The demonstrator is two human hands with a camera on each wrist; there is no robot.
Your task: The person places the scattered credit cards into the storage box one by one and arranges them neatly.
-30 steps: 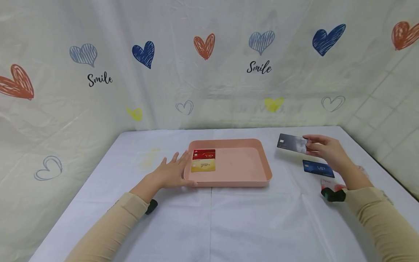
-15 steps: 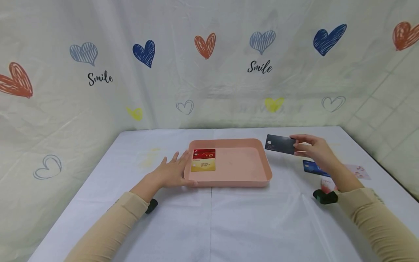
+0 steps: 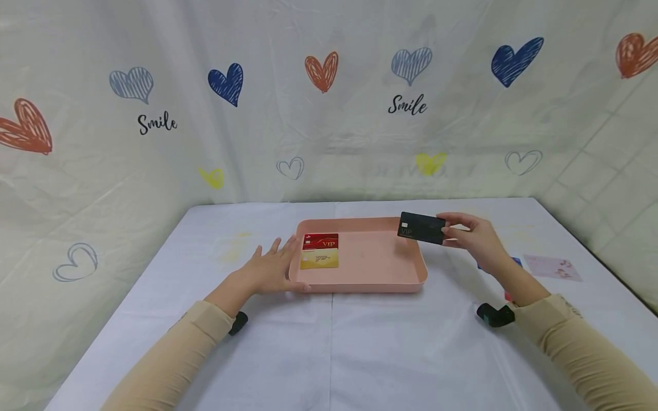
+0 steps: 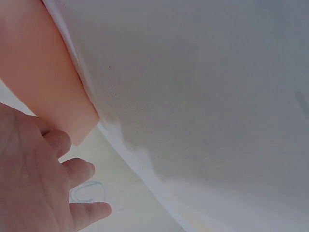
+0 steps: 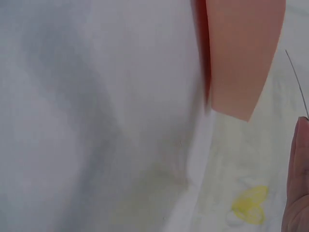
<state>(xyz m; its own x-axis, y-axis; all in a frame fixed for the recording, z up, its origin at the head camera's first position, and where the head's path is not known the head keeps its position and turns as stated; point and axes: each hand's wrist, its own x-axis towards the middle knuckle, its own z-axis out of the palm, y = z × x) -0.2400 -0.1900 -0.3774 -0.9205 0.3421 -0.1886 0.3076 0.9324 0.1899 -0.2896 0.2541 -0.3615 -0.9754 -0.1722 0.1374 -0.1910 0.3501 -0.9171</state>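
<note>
Between thumb and fingers, my right hand [image 3: 472,235] pinches a black VIP card [image 3: 421,228] by its right end. The card hangs tilted above the right rim of a pink tray [image 3: 375,257]. In the right wrist view only the card's thin edge [image 5: 296,79] shows beside the fingers. My left hand [image 3: 269,271] rests on the tray's left side, fingers spread and fairly straight. Inside the tray, at its left end, lie a red VIP card [image 3: 320,241] and, just below it, a gold card [image 3: 319,261].
Right of the tray, a pale pink card [image 3: 552,267] lies on the white tablecloth [image 3: 380,354]. A blue card [image 3: 516,261] and a reddish card [image 3: 508,297] are mostly hidden by my right forearm. Behind the table hangs a white curtain [image 3: 354,125] printed with hearts.
My right hand has carried the black card leftward, from the table's right part to over the tray's right rim. More of the pale pink card shows. The left hand has stayed in place.
</note>
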